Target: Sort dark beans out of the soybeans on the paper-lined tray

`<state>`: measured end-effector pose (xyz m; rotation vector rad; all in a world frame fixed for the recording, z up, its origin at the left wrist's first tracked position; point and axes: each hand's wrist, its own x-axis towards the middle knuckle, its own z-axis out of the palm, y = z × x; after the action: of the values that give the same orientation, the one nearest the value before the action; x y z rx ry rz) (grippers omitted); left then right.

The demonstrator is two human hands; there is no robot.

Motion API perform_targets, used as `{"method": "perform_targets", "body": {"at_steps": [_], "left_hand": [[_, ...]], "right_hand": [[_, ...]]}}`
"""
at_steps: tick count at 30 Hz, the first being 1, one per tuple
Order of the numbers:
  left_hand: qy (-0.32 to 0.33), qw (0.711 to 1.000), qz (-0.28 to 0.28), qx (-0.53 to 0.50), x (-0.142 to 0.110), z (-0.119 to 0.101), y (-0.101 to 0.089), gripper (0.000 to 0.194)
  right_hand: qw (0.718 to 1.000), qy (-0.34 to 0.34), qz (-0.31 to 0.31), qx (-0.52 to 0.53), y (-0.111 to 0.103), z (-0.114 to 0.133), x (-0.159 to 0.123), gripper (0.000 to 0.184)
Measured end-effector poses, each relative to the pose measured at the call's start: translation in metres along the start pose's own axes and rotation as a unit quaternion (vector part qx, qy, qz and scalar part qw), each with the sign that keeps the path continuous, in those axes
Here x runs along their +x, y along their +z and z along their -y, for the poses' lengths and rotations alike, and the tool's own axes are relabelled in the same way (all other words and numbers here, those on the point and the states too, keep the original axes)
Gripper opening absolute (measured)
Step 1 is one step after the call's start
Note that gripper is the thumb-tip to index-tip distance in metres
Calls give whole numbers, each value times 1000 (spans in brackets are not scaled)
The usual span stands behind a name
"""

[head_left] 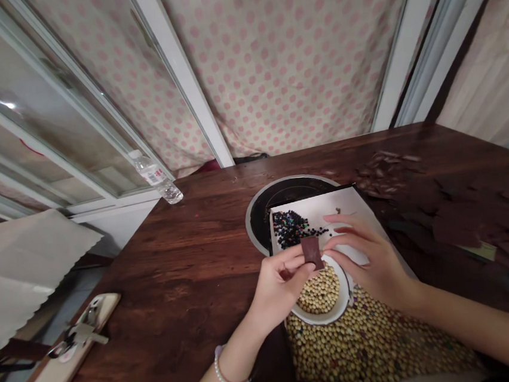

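Note:
My left hand (pixel 281 281) is closed on a small, flat, dark brown packet (pixel 312 252), thumb in front and fingers behind. At the packet's right edge, the thumb and forefinger of my right hand (pixel 371 258) come together, while its other fingers are spread. Just below both hands is a white bowl (pixel 346 299) of round, cream-yellow beads (pixel 319 293). The bowl rests in a white-lined tray (pixel 319 204) whose near part is full of yellowish beads (pixel 342 353) with a few coloured ones among them. Black beads (pixel 290 226) lie at the tray's far left.
A round black plate with a silver rim (pixel 256 212) sits partly under the tray. Brown pieces (pixel 385 173) are heaped at the back right, with more flat brown pieces (pixel 459 219) nearer. A water bottle (pixel 156 175) stands back left; keys (pixel 81 334) lie at the left edge.

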<state>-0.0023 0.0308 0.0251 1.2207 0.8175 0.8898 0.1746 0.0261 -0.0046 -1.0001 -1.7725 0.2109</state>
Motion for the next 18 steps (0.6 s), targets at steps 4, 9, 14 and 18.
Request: {"method": "perform_targets", "body": {"at_steps": [4, 9, 14, 18], "left_hand": [[58, 992, -102, 53, 6, -2, -7, 26], [87, 975, -191, 68, 15, 10, -14, 17], [97, 971, -215, 40, 21, 20, -17, 17], [92, 968, -213, 99, 20, 21, -14, 12]], "right_hand": [[993, 9, 106, 43, 0, 0, 0, 5], [980, 19, 199, 13, -12, 5, 9, 21], [937, 180, 298, -15, -40, -1, 19, 9], [883, 221, 413, -32, -42, -13, 6, 12]]}}
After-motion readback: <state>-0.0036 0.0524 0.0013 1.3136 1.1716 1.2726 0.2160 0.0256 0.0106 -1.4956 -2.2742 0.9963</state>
